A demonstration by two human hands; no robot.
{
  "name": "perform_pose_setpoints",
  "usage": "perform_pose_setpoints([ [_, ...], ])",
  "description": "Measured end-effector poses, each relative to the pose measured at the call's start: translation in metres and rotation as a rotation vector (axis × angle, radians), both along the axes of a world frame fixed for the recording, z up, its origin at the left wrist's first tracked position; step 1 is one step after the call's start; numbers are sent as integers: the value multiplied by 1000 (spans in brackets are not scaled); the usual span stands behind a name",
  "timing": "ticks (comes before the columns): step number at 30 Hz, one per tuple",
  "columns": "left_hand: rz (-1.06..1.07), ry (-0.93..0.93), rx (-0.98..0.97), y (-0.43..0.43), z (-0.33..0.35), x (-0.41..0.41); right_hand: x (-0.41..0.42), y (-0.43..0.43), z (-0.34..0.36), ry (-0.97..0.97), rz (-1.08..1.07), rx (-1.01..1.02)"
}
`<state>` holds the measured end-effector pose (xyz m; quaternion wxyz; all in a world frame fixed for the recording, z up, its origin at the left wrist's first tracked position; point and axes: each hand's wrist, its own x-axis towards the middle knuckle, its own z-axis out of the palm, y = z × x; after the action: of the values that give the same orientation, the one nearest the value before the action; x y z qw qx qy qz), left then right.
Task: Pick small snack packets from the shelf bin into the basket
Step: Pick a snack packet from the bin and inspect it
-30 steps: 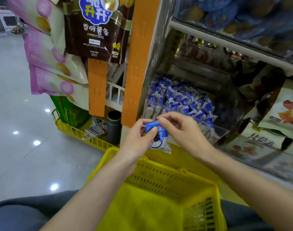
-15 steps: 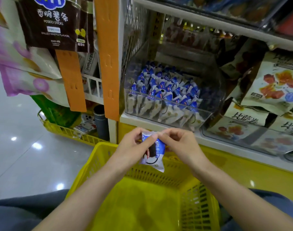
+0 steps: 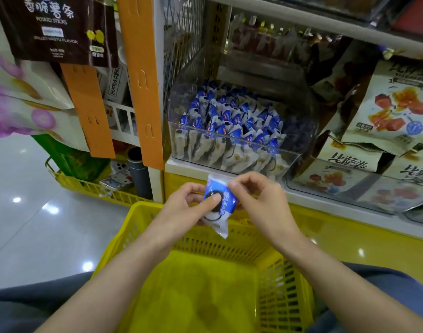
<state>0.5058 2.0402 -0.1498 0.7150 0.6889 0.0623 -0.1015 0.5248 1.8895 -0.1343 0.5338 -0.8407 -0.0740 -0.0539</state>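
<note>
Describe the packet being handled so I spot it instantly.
Find the yellow basket at bottom centre. Above its far rim, left hand and right hand pinch one small blue-and-white packet. Unlike its twins in the clear bin, it's out alone.

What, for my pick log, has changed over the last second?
The packet moved down from the bin's front to just above the basket's far rim. The left hand and right hand hold it as before; bin and basket stayed put.

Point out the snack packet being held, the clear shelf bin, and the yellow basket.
snack packet (image 3: pixel 226 204), head view, blue wrapper front.
clear shelf bin (image 3: pixel 287 162), head view, front wall.
yellow basket (image 3: pixel 205 246), head view, slotted far wall.
</note>
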Motion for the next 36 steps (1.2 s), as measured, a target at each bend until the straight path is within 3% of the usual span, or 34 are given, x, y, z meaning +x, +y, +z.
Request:
perform_pose_setpoints([
  [3, 54, 28, -85, 2, 1, -1, 5, -4, 4, 229, -77, 336],
  [5, 115, -1, -104, 5, 3, 0, 4, -5, 4, 332, -61, 435],
  [11, 285, -64, -109, 11, 0, 4, -3, 1, -5, 490, 164, 106],
  [15, 219, -242, 169, 11, -2, 3, -7, 1, -14, 321, 255, -356],
  [17, 152, -319, 292, 10, -2, 1, -8, 4, -11, 221, 236, -297],
  [21, 78, -321, 263, 5, -3, -1, -5, 5, -6, 109, 206, -111],
  [28, 107, -282, 138, 1, -4, -4, -3, 5, -6, 209, 175, 82],
  [31, 102, -265, 149, 1, -4, -3, -7, 5, -5, 20, 192, -96],
  [34, 80, -241, 152, 2, -4, -2, -12, 2, -3, -292, 206, -443],
  [36, 65, -246, 151, 2, -4, -3, -13, 0, -2, -364, 196, -518],
])
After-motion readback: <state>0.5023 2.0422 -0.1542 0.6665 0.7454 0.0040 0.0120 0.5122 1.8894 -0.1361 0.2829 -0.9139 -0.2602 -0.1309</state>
